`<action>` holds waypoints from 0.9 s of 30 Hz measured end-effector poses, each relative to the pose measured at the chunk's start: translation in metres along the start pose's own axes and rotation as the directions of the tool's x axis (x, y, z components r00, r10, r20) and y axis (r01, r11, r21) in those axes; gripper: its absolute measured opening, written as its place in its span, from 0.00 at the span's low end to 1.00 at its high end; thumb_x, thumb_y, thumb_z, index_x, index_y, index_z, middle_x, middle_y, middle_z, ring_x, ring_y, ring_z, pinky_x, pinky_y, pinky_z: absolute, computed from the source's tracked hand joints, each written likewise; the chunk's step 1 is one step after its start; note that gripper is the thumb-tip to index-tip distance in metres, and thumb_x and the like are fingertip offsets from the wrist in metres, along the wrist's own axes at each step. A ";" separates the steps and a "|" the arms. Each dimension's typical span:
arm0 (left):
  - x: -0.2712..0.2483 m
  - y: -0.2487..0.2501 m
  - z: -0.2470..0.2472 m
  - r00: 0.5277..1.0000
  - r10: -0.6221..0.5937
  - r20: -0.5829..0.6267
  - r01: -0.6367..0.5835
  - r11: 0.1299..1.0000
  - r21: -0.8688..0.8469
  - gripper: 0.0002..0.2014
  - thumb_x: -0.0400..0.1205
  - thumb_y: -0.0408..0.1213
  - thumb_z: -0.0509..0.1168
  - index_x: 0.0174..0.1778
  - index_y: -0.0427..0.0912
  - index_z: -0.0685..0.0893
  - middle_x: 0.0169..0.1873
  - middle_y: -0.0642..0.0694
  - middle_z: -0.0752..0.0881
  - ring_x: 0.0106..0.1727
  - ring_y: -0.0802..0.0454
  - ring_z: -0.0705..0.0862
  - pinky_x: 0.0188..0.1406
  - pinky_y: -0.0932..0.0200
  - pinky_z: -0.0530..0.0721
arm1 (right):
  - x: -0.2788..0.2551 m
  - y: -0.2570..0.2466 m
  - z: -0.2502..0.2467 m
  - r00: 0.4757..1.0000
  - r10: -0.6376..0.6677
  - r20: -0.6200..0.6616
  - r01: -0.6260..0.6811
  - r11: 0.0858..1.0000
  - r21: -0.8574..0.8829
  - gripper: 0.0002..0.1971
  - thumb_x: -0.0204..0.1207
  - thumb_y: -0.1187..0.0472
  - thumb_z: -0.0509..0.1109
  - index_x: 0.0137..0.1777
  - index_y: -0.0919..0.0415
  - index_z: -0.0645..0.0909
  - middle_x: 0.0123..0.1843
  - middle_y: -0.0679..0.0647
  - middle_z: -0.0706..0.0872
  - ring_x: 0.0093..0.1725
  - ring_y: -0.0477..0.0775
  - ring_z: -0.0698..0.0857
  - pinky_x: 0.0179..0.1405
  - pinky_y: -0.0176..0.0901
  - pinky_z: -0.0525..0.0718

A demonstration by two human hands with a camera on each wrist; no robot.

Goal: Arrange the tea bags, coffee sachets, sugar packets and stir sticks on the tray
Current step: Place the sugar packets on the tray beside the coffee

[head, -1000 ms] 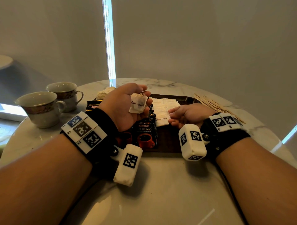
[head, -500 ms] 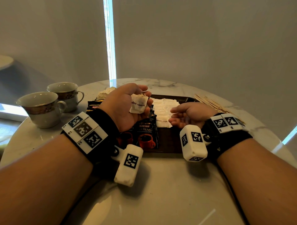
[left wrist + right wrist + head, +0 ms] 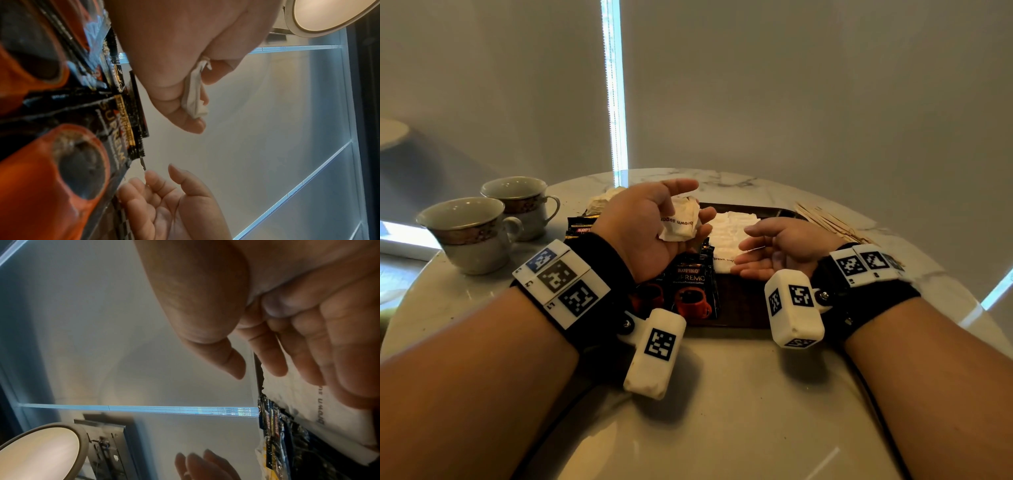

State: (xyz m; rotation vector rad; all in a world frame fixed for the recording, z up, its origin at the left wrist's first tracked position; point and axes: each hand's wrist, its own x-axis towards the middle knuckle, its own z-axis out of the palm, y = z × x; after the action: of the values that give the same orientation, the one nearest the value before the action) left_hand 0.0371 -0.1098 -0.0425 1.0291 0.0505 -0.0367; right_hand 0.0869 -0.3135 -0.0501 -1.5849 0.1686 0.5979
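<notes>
The sugar packet is showing as matt, crumpled white paper, and the coffee sachets are gleaming like glossy black foil with orange printing. The tray is looking like dark, smooth wood, while the stir sticks are appearing as pale bare wood. The table is shining as polished marble, and the cups are glinting like glazed ceramic.

The tray sits mid-table. On it, coffee sachets lie left and sugar packets right of them. Two cups stand left of the tray, tea bags just beyond its far-left corner, and stir sticks off its far-right corner (all on the table itself).
</notes>
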 end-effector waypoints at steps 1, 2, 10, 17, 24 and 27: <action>0.000 0.000 0.001 1.000 0.008 0.001 -0.008 1.000 0.001 0.25 0.79 0.20 0.46 0.61 0.36 0.85 0.60 0.31 0.81 0.53 0.37 0.90 0.40 0.48 0.91 | -0.001 0.000 0.001 0.999 -0.036 -0.012 0.036 0.999 -0.001 0.12 0.84 0.56 0.67 0.52 0.67 0.81 0.43 0.65 0.89 0.38 0.60 0.93 0.32 0.44 0.92; 0.000 0.000 0.001 1.000 0.021 0.009 -0.021 1.000 0.008 0.25 0.80 0.19 0.46 0.62 0.37 0.85 0.62 0.30 0.81 0.57 0.35 0.90 0.44 0.47 0.92 | -0.002 -0.001 0.001 0.996 -0.090 -0.027 0.090 0.996 -0.002 0.12 0.84 0.55 0.67 0.51 0.66 0.81 0.41 0.62 0.88 0.36 0.57 0.92 0.29 0.41 0.89; -0.002 -0.004 0.000 0.990 0.097 0.106 -0.111 0.985 0.136 0.14 0.82 0.26 0.69 0.63 0.42 0.85 0.49 0.40 0.90 0.45 0.42 0.91 0.34 0.52 0.88 | -0.024 -0.004 0.021 0.886 -0.432 0.168 0.436 0.900 0.013 0.17 0.69 0.53 0.78 0.53 0.62 0.82 0.38 0.54 0.85 0.32 0.51 0.84 0.28 0.39 0.76; -0.002 -0.005 -0.001 0.988 0.084 0.126 -0.104 0.981 0.162 0.10 0.79 0.30 0.72 0.54 0.40 0.82 0.40 0.43 0.90 0.37 0.49 0.90 0.30 0.55 0.86 | -0.024 -0.002 0.032 0.869 -0.477 0.131 0.489 0.868 -0.086 0.35 0.59 0.58 0.80 0.66 0.74 0.79 0.36 0.53 0.87 0.31 0.51 0.83 0.31 0.44 0.73; -0.003 -0.004 0.000 0.991 0.045 0.129 -0.060 0.992 0.109 0.08 0.83 0.26 0.67 0.55 0.40 0.83 0.54 0.35 0.90 0.46 0.41 0.92 0.36 0.50 0.91 | -0.023 -0.004 0.031 0.872 -0.487 0.057 0.488 0.873 -0.018 0.11 0.77 0.67 0.71 0.59 0.68 0.80 0.41 0.57 0.86 0.32 0.51 0.83 0.28 0.41 0.74; -0.002 -0.003 0.001 0.995 0.040 0.091 -0.047 0.996 0.074 0.14 0.85 0.19 0.59 0.57 0.40 0.83 0.61 0.32 0.86 0.56 0.33 0.90 0.39 0.47 0.92 | -0.023 -0.005 0.031 0.859 -0.512 0.007 0.511 0.858 0.051 0.09 0.78 0.68 0.67 0.58 0.66 0.77 0.43 0.59 0.86 0.34 0.52 0.85 0.28 0.40 0.75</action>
State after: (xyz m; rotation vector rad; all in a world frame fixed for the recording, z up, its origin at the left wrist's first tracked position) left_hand 0.0350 -0.1124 -0.0444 1.1037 -0.0549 -0.0454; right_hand 0.0607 -0.2887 -0.0345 -1.4932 -0.2528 0.1876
